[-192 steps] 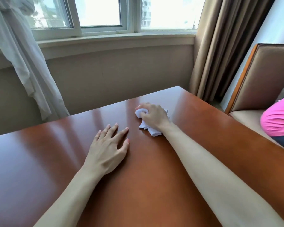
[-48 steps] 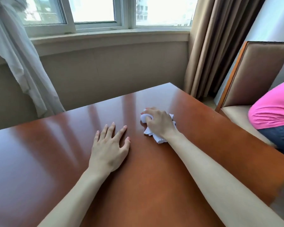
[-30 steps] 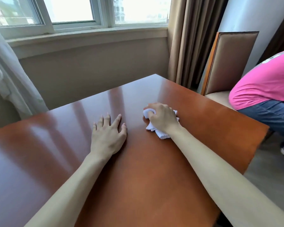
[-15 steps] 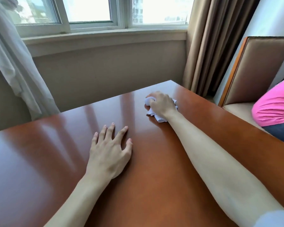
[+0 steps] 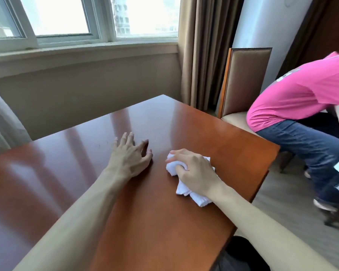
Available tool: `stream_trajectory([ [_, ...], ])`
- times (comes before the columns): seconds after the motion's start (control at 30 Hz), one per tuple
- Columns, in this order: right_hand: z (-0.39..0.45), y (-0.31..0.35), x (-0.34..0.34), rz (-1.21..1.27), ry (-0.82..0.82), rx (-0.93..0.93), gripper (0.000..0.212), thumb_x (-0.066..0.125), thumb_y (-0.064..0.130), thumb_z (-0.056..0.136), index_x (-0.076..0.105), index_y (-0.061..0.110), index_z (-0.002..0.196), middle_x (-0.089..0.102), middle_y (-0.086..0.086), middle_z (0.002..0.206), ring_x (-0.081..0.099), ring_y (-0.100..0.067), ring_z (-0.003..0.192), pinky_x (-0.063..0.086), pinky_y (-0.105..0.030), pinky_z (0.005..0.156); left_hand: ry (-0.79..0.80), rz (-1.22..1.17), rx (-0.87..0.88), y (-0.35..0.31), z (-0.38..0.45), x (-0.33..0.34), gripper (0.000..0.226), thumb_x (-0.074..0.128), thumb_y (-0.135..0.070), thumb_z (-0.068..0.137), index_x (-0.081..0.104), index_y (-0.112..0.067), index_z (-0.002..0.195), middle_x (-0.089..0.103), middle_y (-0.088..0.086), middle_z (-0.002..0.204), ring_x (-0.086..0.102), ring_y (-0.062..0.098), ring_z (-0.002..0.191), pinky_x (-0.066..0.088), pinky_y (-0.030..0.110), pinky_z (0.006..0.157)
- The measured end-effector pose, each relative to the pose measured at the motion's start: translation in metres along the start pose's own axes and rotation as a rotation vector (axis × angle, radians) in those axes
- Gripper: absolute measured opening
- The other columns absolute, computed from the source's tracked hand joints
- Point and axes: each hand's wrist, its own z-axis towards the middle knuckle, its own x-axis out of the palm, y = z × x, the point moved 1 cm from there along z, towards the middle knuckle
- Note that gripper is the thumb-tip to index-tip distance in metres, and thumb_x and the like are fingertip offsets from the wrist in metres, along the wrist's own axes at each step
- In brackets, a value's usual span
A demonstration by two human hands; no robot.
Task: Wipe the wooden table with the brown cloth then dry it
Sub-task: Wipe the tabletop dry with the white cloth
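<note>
Right now the right hand (image 5: 194, 171) presses a crumpled white cloth (image 5: 186, 187) onto the wooden table (image 5: 159, 231), its fingers curled over the top of the bundle and gripping it. Part of the cloth sticks out ahead of the knuckles, and a longer fold trails out beneath the wrist toward the near side. The cloth lies on the right half of the tabletop, near the right edge but not at it.

Just beside it, the left hand (image 5: 130, 156) rests on the table with its fingers spread and slightly arched, fingertips touching the polished surface and holding nothing. The two hands are close together yet apart, with a strip of bare wood between them. Both forearms reach in from the bottom of the view.

The tabletop is a glossy reddish brown and reflects pale streaks of light from the window (image 5: 82, 16) beyond its far edge. A beige curtain (image 5: 204, 51) hangs at the far right corner of the room. Next to it stands an upholstered chair (image 5: 247, 81) with a wooden frame, and a person in a pink shirt (image 5: 301, 90) and blue jeans (image 5: 311, 145) bends forward from its seat, to the right of the table.
</note>
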Motion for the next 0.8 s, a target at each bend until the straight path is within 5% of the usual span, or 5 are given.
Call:
stream_trajectory([
  [0.13,0.086,0.000,0.029,-0.078,-0.032,0.039,0.026,0.042,0.028,0.083,0.067,0.026,0.085,0.065,0.009,0.106,0.060,-0.021,0.100,0.050,-0.040,0.086,0.002,-0.168,0.000,0.009,0.001,0.014,0.068,0.017,-0.065,0.088,0.029,-0.046,0.152,0.020,0.012,0.165,0.010,0.027,0.154,0.007,0.047,0.124],
  [0.3,0.208,-0.006,0.050,-0.058,-0.009,0.071,0.024,0.050,0.022,0.086,0.058,0.036,0.067,0.064,0.001,0.100,0.061,-0.031,0.093,0.042,-0.035,0.076,-0.046,-0.183,-0.029,0.015,0.004,0.021,0.066,0.016,-0.068,0.088,0.024,-0.055,0.152,0.017,0.003,0.167,0.006,0.017,0.155,0.006,0.041,0.126],
  [0.43,0.246,-0.021,0.056,-0.091,-0.004,0.067,0.017,0.050,0.024,0.086,0.063,0.030,0.076,0.064,0.000,0.101,0.061,-0.032,0.095,0.039,-0.034,0.074,-0.055,-0.170,-0.030,0.014,0.010,0.022,0.067,0.013,-0.070,0.086,0.026,-0.058,0.150,0.018,0.000,0.167,0.008,0.016,0.154,0.008,0.039,0.126],
  [0.67,0.114,-0.028,0.014,-0.018,0.036,0.011,0.028,0.049,0.032,0.085,0.073,0.034,0.099,0.068,0.011,0.121,0.064,-0.021,0.112,0.050,-0.041,0.092,-0.016,-0.181,-0.035,0.012,0.009,0.016,0.055,0.028,-0.060,0.100,0.027,-0.051,0.153,0.016,0.006,0.168,0.008,0.021,0.155,0.005,0.041,0.126],
  [0.8,-0.003,-0.033,-0.027,0.014,-0.022,0.031,0.038,0.044,0.034,0.081,0.076,0.033,0.102,0.065,0.017,0.130,0.056,-0.001,0.120,0.045,-0.028,0.100,0.008,-0.157,-0.023,0.011,0.005,0.017,0.055,0.029,-0.057,0.101,0.026,-0.047,0.155,0.015,0.009,0.168,0.008,0.024,0.155,0.005,0.043,0.126],
])
